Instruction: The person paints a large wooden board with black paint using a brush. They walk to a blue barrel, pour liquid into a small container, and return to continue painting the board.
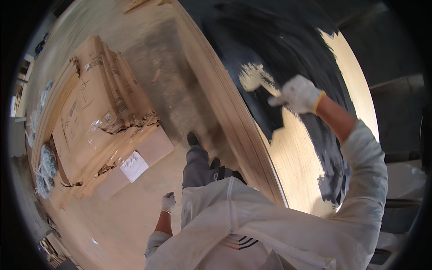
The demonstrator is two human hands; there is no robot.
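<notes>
Paintbrush (pixel 257 77), wide and pale-bristled, sweeps black paint across a stacked plywood sheet (pixel 297 157), gripped at the handle by the gloved right hand (pixel 299 94), fingers wrapped tight around it. Light and stiff, it is probably best held low on the handle. The gloved left hand (pixel 168 202) hangs free, fingers loosely curled, above the floor (pixel 135 216) near flattened cardboard boxes (pixel 99 112). Motion blur hides the bristle detail.

The person wears white knit gloves on both hands (pixel 167 202), a paint-smeared white long-sleeved overshirt, grey trousers and dark shoes.
</notes>
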